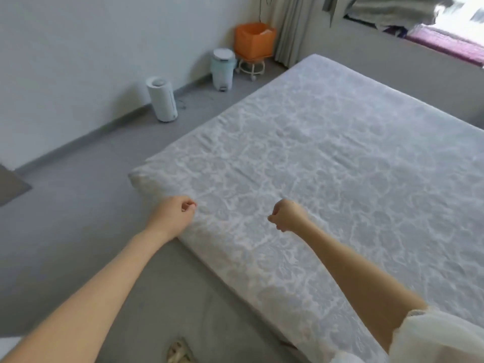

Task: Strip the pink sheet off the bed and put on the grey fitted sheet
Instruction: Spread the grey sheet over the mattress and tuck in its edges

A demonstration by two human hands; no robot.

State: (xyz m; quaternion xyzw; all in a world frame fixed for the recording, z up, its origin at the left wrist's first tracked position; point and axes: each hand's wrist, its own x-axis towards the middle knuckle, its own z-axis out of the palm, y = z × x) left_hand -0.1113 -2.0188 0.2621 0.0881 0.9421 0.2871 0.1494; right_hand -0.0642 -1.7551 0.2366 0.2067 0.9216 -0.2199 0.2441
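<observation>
The mattress (340, 153) lies bare, its quilted grey-white pattern showing. A pink sheet (445, 41) is spread on the window ledge at the top right. Grey folded fabric (392, 10) sits behind it; whether it is the fitted sheet is unclear. My left hand (180, 212) hovers at the mattress's near edge by the left corner, fingers curled, nothing visible in it. My right hand (286, 214) is a fist just above the mattress surface, a little to the right, also holding nothing visible.
Grey floor runs along the left of the mattress. A white cylindrical appliance (162, 99), a pale pedal bin (222, 69) and an orange bin (254, 40) on a small stool stand by the wall. A curtain (290, 30) hangs in the corner. A slipper (179, 352) shows below.
</observation>
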